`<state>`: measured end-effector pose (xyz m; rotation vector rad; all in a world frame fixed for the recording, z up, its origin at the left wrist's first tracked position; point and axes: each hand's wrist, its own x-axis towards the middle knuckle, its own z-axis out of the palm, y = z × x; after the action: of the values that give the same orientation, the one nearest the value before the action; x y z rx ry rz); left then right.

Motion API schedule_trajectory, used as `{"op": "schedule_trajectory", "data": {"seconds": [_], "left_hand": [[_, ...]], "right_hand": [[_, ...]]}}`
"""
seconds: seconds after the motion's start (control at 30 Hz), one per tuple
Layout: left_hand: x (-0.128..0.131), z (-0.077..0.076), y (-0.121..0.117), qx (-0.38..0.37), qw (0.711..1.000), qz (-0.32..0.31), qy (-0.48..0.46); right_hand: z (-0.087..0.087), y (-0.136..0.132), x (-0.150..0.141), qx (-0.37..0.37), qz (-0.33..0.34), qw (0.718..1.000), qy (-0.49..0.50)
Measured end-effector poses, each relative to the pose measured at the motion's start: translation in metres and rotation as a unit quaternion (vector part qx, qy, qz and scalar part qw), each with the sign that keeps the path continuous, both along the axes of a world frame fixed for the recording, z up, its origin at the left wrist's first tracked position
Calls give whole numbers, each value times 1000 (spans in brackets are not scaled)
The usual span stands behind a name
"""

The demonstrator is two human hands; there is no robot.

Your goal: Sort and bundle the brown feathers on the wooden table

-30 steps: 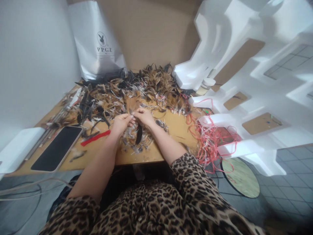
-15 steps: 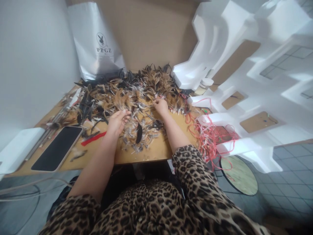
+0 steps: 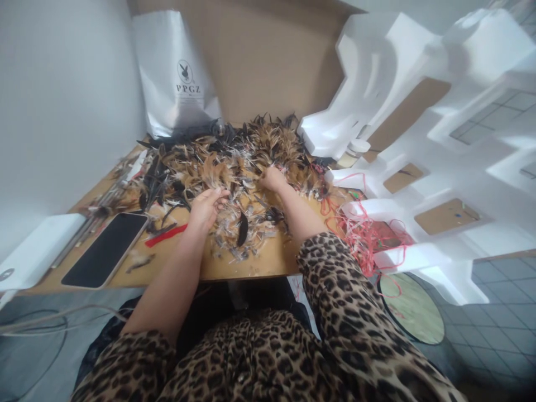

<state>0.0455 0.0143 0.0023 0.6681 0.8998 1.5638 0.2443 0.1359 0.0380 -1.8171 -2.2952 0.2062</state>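
Brown and black feathers (image 3: 184,156) lie in a wide heap over the table. My left hand (image 3: 206,205) is closed at the front of the heap, thumb and fingers pinched at the base of a fanned bunch of brown feathers (image 3: 216,172). To its right, my right hand (image 3: 274,180) reaches in with fingers pressed together, and a brown feather (image 3: 252,172) shows at their tips. Its fingertips are partly hidden. Below and between the hands are small pale feather scraps (image 3: 232,231) and one dark curved feather (image 3: 242,229).
A phone (image 3: 105,249), a white box-like object (image 3: 42,251) and a red strip (image 3: 166,235) lie left. A silver bag (image 3: 167,78) stands behind. At right are tangled pink strings (image 3: 362,240), a lidded jar (image 3: 355,152) and large white foam (image 3: 464,173); a round stool (image 3: 412,312) is below.
The view has shifted slightly. My right hand has turned, and a brown feather now shows at its fingertips. My left hand keeps nearly the same place beside the fanned bunch.
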Motion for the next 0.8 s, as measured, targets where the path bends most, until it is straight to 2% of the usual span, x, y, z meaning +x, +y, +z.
{"op": "schedule_trajectory", "data": {"seconds": [0.07, 0.1, 0.2, 0.3, 0.37, 0.47, 0.57, 0.7, 0.8], "left_hand": [[1, 1, -1, -1, 1000, -3, 0], [1, 1, -1, -2, 1000, -4, 0], [2, 1, -2, 1, 1000, -7, 1], [1, 0, -1, -2, 1000, -6, 3], [1, -1, -1, -7, 1000, -9, 5], [3, -1, -2, -19, 999, -31, 8], [5, 0, -4, -47, 997, -61, 17], [9, 0, -6, -70, 993, -85, 28], [10, -1, -6, -72, 992, -96, 28]], "right_hand": [[3, -7, 2, -36, 19, 981, 190], [3, -12, 2, -66, 33, 953, 294], [3, -31, -4, -182, 71, 832, 519], [3, -52, -15, -267, 94, 722, 631], [3, -63, -23, -292, 95, 683, 662], [-2, -70, -33, -285, 83, 657, 693], [-13, -69, -41, -233, 53, 650, 721], [-27, -68, -48, -168, 51, 671, 720], [-27, -73, -51, -134, 53, 692, 707]]}}
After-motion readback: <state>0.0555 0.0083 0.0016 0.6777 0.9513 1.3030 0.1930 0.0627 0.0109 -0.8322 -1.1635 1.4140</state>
